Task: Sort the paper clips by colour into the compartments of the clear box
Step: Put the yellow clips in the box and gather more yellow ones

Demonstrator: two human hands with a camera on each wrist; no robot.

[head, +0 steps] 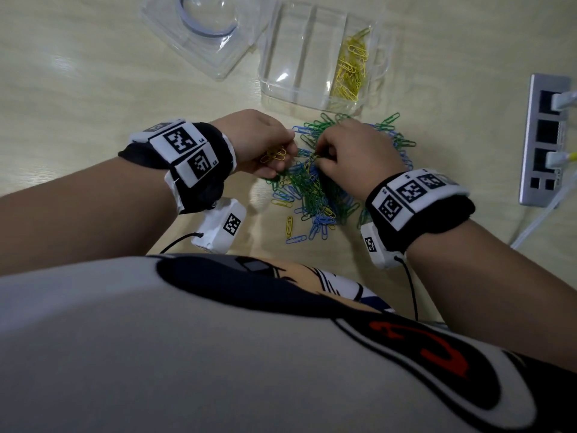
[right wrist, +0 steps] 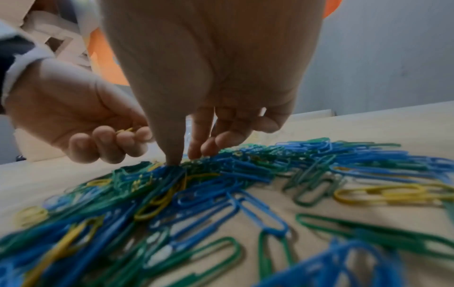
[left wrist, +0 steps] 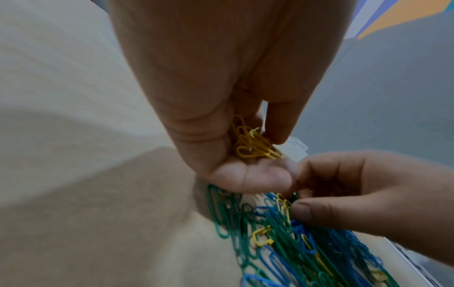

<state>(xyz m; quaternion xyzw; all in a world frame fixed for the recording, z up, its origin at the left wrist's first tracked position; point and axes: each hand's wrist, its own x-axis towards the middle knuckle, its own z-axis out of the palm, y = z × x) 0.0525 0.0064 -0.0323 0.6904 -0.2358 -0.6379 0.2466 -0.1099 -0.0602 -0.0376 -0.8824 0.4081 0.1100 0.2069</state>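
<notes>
A mixed pile of green, blue and yellow paper clips (head: 321, 189) lies on the table in front of the clear box (head: 281, 85). Only the box's right compartment holds clips, all yellow (head: 351, 67). My left hand (head: 281, 157) hovers at the pile's left edge, its fingers curled round a bunch of yellow clips (left wrist: 255, 145). My right hand (head: 317, 157) reaches into the pile's middle. Its thumb (left wrist: 307, 211) and forefinger pinch a yellow clip (left wrist: 283, 203) among blue and green ones. Its fingertips (right wrist: 194, 151) dig into the heap.
The box's clear lid (head: 199, 32) lies at the back left. A grey power strip (head: 546, 139) with plugs and cables sits at the right edge. A few stray clips (head: 290, 228) lie nearer my body.
</notes>
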